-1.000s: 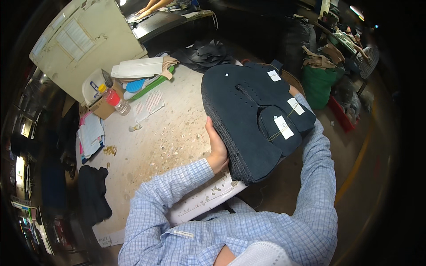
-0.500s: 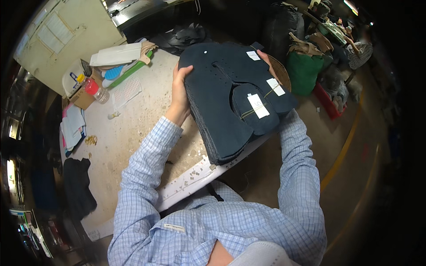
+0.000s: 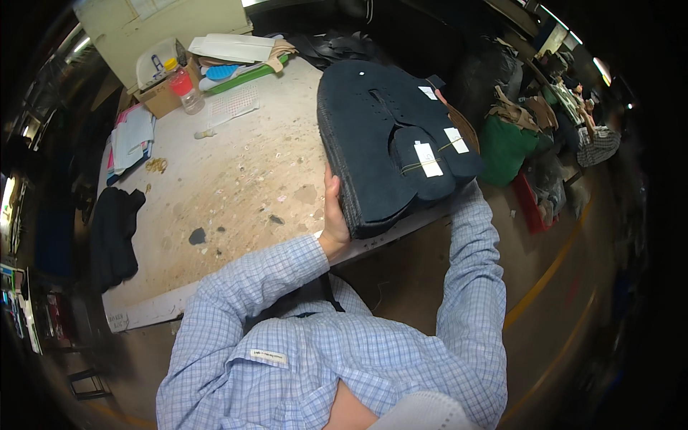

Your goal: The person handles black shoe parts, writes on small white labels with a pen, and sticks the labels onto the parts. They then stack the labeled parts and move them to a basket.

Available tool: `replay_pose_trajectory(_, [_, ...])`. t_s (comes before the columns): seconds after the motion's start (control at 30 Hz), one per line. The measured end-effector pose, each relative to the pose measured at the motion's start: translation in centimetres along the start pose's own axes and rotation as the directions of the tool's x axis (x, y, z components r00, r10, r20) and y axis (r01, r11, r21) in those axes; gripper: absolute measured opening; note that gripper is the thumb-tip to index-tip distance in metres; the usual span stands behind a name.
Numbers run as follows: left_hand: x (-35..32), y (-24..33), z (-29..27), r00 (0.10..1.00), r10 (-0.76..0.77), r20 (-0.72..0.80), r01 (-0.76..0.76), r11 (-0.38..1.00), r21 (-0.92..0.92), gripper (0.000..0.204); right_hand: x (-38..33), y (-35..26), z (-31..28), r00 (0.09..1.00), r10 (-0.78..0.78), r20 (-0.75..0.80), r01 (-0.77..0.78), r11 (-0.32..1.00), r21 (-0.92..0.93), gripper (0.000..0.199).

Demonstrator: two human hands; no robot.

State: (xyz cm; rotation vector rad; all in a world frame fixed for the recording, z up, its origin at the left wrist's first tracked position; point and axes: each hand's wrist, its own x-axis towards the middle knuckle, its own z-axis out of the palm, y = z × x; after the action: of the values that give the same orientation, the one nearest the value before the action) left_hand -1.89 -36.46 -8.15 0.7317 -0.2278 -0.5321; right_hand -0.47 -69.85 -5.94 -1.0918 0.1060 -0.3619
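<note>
A thick stack of dark navy cut shoe-upper pieces [image 3: 365, 150] is held up above the table's right edge. Yellowish ties cross it, and white paper tags [image 3: 428, 159] lie on the smaller pieces at its right. My left hand [image 3: 334, 218] presses against the near left side of the stack, thumb up along the edge, its fingers hidden underneath. On the far right side, only a bit of my right hand [image 3: 441, 97] shows beyond the stack; it grips that edge, and the rest is covered.
The worktable [image 3: 244, 186] bears scraps, a dark cloth-like piece [image 3: 117, 236], papers [image 3: 131, 140], a bottle [image 3: 185, 89] and a green tray [image 3: 244, 77]. A round brown rim [image 3: 464, 127] shows behind the stack. Right are a green sack [image 3: 507, 143], a red crate [image 3: 532, 201] and another person [image 3: 599, 145].
My left hand has slid from the upper left side of the stack down to its near left corner. The stack is turned slightly, and the view has shifted.
</note>
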Motion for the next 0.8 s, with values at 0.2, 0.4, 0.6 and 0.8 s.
replay_pose_trajectory(0.2, [-0.7, 3.5, 1.6, 0.977, 0.145, 0.153, -0.17, 0.971, 0.166, 0.071, -0.5, -2.3, 1.3, 1.0, 0.015, -0.007, -0.014, 0.994, 0.106, 0.068])
replay_pose_trajectory(0.4, [1.1, 7.9, 3.7, 0.918, 0.205, 0.338, -0.386, 0.653, 0.652, 0.081, -10.7, -9.2, 7.1, 0.89, -0.378, -0.254, 0.347, 0.924, -0.16, 0.078])
replay_pose_trajectory(0.6, [-10.4, 12.5, 1.7, 0.766, 0.231, 0.6, -0.609, 0.561, 0.561, 0.052, -21.2, -7.5, 19.7, 0.312, -0.939, 0.143, 0.828, 0.195, -0.526, 0.073])
replay_pose_trajectory(0.8, [-21.8, 20.0, 0.3, 0.505, 0.103, 0.857, -0.076, 0.994, -0.076, 0.044, -22.8, 2.2, 31.6, 0.122, -0.667, 0.735, 0.919, -0.203, -0.337, 0.032])
